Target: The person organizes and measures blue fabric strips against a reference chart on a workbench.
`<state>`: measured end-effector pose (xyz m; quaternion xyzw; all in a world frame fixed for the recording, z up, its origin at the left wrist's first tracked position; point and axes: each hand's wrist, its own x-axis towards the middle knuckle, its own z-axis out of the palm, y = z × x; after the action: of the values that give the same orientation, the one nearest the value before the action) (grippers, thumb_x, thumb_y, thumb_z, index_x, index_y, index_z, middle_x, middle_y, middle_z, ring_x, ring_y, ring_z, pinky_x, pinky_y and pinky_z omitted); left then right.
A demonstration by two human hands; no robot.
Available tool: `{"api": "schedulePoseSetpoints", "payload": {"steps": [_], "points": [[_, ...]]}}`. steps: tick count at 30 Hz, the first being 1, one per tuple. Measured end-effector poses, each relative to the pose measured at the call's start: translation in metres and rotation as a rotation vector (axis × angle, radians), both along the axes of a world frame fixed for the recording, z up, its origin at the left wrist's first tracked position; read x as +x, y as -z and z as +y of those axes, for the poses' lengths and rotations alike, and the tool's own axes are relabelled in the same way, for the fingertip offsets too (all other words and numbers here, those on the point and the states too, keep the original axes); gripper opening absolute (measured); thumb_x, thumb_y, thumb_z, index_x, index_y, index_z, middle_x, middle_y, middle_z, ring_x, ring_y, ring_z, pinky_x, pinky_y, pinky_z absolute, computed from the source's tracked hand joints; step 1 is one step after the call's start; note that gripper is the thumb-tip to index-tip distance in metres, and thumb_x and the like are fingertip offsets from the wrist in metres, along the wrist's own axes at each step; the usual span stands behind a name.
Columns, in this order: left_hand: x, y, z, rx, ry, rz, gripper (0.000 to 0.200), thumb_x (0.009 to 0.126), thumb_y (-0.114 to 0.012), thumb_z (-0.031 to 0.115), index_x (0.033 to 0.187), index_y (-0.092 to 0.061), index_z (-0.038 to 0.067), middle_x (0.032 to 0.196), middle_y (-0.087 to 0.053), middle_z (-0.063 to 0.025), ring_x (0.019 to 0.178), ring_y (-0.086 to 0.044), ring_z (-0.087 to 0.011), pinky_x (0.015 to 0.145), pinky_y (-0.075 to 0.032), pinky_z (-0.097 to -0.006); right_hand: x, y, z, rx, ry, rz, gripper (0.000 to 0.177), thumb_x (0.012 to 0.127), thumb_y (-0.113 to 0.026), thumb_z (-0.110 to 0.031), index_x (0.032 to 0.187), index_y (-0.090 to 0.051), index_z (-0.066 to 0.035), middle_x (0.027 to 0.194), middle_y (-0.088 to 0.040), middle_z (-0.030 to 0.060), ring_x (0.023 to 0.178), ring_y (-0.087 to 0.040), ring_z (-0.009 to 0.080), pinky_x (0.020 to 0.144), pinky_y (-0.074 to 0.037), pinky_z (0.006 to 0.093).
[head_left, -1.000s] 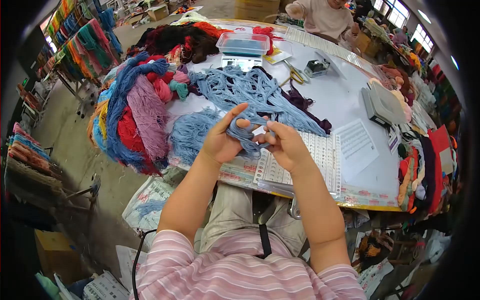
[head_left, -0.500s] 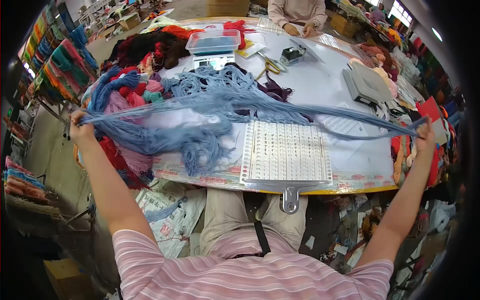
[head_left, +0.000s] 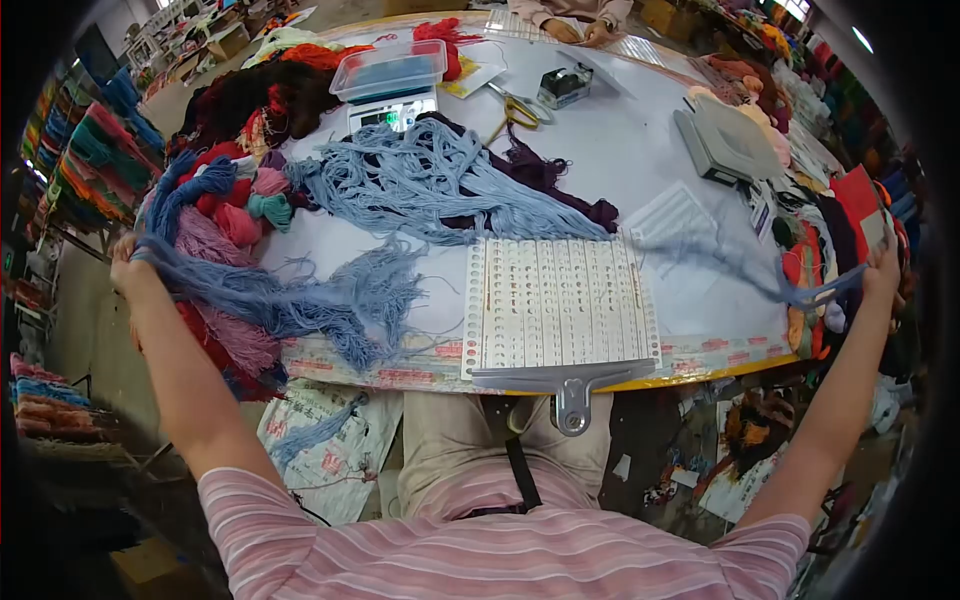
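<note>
At the far left, my left hand [head_left: 128,265] is closed on a blue yarn bundle [head_left: 250,290], whose frayed end lies on the table. My right hand [head_left: 880,268] is out at the far right, closed on the looped end of a thinner blue yarn strand [head_left: 822,290]; the strand's other part is blurred above the table. Between the hands lies a heap of light blue yarn [head_left: 400,180] over dark purple yarn [head_left: 540,170]. A punched white card [head_left: 560,305] sits at the near edge under a metal clip [head_left: 572,385].
Scissors [head_left: 515,108], a black tape dispenser [head_left: 565,86], a scale [head_left: 392,112] bearing a plastic tub [head_left: 390,72], and a grey box [head_left: 725,145] stand farther back. Coloured yarn [head_left: 235,215] lines the left side. A co-worker's hands [head_left: 580,32] are at the far edge.
The long blue strand stretched between my hands has parted into separate pieces, one in each hand. Both hands have moved slightly outward, and the strand no longer crosses the heap.
</note>
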<state>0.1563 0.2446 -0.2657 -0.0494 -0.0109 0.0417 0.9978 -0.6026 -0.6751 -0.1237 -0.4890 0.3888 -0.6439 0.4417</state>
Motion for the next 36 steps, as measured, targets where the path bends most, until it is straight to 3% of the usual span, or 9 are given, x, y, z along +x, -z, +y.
{"api": "schedulePoseSetpoints", "payload": {"steps": [5, 8, 12, 19, 20, 22, 26, 32, 36], "points": [[-0.16, -0.013, -0.215, 0.288, 0.746, -0.283, 0.004, 0.085, -0.057, 0.006, 0.086, -0.056, 0.002, 0.063, -0.045, 0.0015, 0.045, -0.038, -0.0054, 0.042, -0.038, -0.0167, 0.161, 0.075, 0.151, 0.004, -0.618, 0.187, 0.023, 0.092, -0.051, -0.028, 0.097, -0.058, -0.006, 0.063, -0.042, -0.0046, 0.048, -0.035, 0.002, 0.039, -0.021, 0.0166], [-0.232, 0.042, -0.324, 1.273, 0.663, -0.117, 0.02, 0.078, -0.066, 0.013, 0.094, -0.061, 0.003, 0.072, -0.057, -0.0031, 0.05, -0.044, -0.0074, 0.044, -0.038, -0.0203, 0.259, 0.142, 0.268, 0.116, -0.825, 0.392, 0.029, 0.088, -0.052, -0.03, 0.1, -0.065, -0.008, 0.069, -0.043, -0.0043, 0.054, -0.037, 0.0027, 0.045, -0.03, 0.0167], [-0.276, 0.138, -0.388, 1.514, 0.914, -0.256, 0.026, 0.082, -0.061, 0.014, 0.102, -0.062, -0.003, 0.065, -0.058, -0.0054, 0.048, -0.047, -0.0095, 0.043, -0.041, -0.0244, 0.35, 0.248, 0.341, 0.484, -0.987, 0.473, 0.025, 0.083, -0.059, -0.022, 0.094, -0.064, 0.0, 0.069, -0.056, 0.0035, 0.049, -0.046, 0.0089, 0.043, -0.037, 0.0232], [-0.279, 0.157, -0.419, 1.984, 0.781, -0.479, 0.022, 0.083, -0.053, 0.011, 0.097, -0.063, -0.004, 0.061, -0.057, -0.0043, 0.046, -0.049, -0.0099, 0.042, -0.04, -0.0249, 0.385, 0.298, 0.377, 0.122, -0.971, 0.77, 0.022, 0.08, -0.063, -0.02, 0.074, -0.068, 0.0, 0.058, -0.06, 0.0042, 0.049, -0.052, 0.0101, 0.046, -0.04, 0.0259], [-0.277, 0.162, -0.426, 2.153, 0.641, -0.535, 0.027, 0.077, -0.054, 0.021, 0.092, -0.066, 0.001, 0.077, -0.065, -0.0191, 0.07, -0.064, -0.0304, 0.065, -0.049, -0.0384, 0.386, 0.297, 0.378, 0.181, -0.973, 0.772, 0.022, 0.079, -0.063, -0.022, 0.07, -0.069, -0.002, 0.054, -0.06, 0.0043, 0.048, -0.054, 0.0125, 0.047, -0.041, 0.0291], [-0.273, 0.163, -0.435, 2.29, 0.636, -0.603, 0.026, 0.077, -0.053, 0.022, 0.088, -0.066, 0.003, 0.081, -0.065, -0.0202, 0.082, -0.062, -0.0352, 0.075, -0.048, -0.04, 0.388, 0.298, 0.378, 0.295, -0.981, 0.692, 0.02, 0.077, -0.064, -0.021, 0.07, -0.068, -0.002, 0.054, -0.06, 0.0049, 0.048, -0.054, 0.0127, 0.047, -0.041, 0.029], [-0.272, 0.144, -0.431, 1.835, 0.985, -0.431, 0.016, 0.08, -0.053, 0.009, 0.068, -0.06, 0.0, 0.057, -0.055, -0.0046, 0.04, -0.045, -0.0111, 0.037, -0.034, -0.0246, 0.393, 0.302, 0.379, 0.319, -0.868, 0.647, 0.015, 0.075, -0.066, -0.015, 0.068, -0.065, -0.002, 0.054, -0.06, 0.0081, 0.048, -0.056, 0.0144, 0.05, -0.043, 0.0293], [-0.271, 0.143, -0.429, 1.808, 1.0, -0.42, 0.014, 0.077, -0.058, 0.006, 0.065, -0.059, -0.002, 0.056, -0.054, -0.0052, 0.037, -0.043, -0.0111, 0.035, -0.032, -0.0247, 0.383, 0.306, 0.397, -0.381, -0.609, 0.797, 0.011, 0.075, -0.064, -0.013, 0.077, -0.066, -0.002, 0.079, -0.064, 0.0081, 0.067, -0.061, 0.0182, 0.062, -0.046, 0.0285], [-0.268, 0.144, -0.433, 1.865, 0.987, -0.422, 0.015, 0.077, -0.058, 0.006, 0.064, -0.058, -0.002, 0.054, -0.054, -0.006, 0.037, -0.045, -0.0124, 0.035, -0.034, -0.0251, 0.374, 0.315, 0.388, -0.27, -0.795, 0.668, 0.015, 0.076, -0.064, -0.011, 0.089, -0.069, -0.004, 0.084, -0.064, 0.0083, 0.074, -0.061, 0.0195, 0.067, -0.047, 0.0277]]}}
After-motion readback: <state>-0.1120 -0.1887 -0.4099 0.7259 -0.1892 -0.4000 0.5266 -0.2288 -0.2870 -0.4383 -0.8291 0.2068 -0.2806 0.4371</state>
